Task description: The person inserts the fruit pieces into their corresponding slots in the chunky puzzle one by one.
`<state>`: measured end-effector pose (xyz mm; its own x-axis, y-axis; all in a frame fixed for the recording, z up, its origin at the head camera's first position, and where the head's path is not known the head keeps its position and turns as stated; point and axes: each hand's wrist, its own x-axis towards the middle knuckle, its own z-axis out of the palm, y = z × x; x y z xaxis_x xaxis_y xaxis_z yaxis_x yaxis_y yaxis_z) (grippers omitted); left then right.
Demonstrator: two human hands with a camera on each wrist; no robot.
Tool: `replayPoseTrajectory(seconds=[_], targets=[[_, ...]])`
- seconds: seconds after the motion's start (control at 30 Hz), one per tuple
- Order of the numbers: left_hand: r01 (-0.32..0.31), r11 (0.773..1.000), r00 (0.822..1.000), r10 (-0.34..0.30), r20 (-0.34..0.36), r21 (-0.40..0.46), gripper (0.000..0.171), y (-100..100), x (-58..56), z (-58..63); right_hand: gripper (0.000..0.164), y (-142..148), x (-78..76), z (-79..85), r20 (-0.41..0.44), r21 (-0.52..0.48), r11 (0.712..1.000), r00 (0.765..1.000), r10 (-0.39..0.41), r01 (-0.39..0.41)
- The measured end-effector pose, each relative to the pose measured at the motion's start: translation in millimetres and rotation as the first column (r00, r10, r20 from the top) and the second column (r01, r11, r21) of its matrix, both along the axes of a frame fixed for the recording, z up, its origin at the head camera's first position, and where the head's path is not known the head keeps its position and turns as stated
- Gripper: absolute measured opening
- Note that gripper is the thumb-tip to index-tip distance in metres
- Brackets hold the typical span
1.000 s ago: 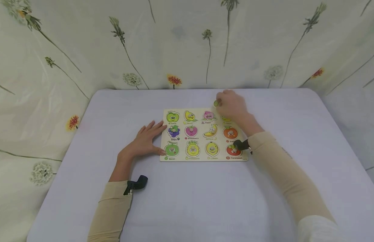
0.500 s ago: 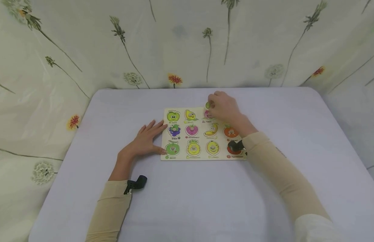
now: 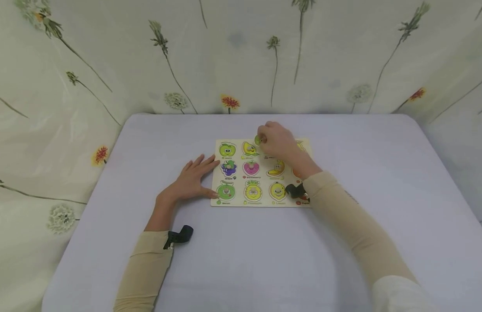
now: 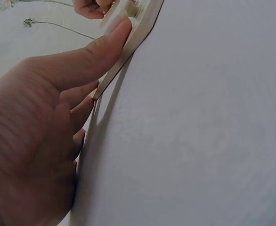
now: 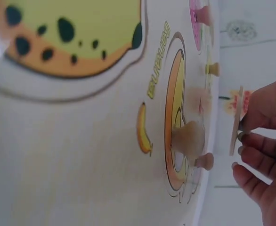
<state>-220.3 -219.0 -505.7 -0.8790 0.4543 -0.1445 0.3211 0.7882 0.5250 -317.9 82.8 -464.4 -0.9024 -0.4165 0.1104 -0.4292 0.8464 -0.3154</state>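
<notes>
A pale wooden fruit peg puzzle board (image 3: 239,184) lies flat on the table. My left hand (image 3: 191,182) is spread at its left side, fingertips at the edge and thumb on the lower left corner by the melon piece (image 3: 226,190). The left wrist view shows that thumb (image 4: 117,40) over the board's edge. My right hand (image 3: 277,141) pinches a green puzzle piece (image 3: 258,140) near the board's far edge, beside the mango piece (image 3: 249,149). In the right wrist view the held piece (image 5: 237,120) appears edge-on, raised off the board. My hand hides its knob.
Other knobbed fruits sit in the board, such as the grape (image 3: 228,168), strawberry (image 3: 250,167), banana (image 3: 276,168) and lemon (image 3: 277,190). The apple picture (image 3: 227,150) at the far left shows no knob. A floral curtain (image 3: 248,65) hangs behind the white-covered table (image 3: 241,260).
My right hand has moved left along the board's far edge with the green puzzle piece, from the right corner past the peach. My left hand stays at the board's left edge.
</notes>
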Motion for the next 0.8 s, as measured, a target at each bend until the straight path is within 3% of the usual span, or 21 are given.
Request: replayPoseTrajectory(seconds=[0.23,0.8], targets=[[-0.005,1.0,1.0,0.005,-0.007,0.002,0.107,0,-0.1,-0.7,0.023,-10,2.4,0.6,0.042,-0.004,1.0,0.999,0.009,-0.009],[-0.017,1.0,1.0,0.017,-0.002,-0.006,0.106,2,0.3,0.9,0.016,-24,1.9,-9.0,0.02,-0.072,0.995,0.997,0.077,-0.075]])
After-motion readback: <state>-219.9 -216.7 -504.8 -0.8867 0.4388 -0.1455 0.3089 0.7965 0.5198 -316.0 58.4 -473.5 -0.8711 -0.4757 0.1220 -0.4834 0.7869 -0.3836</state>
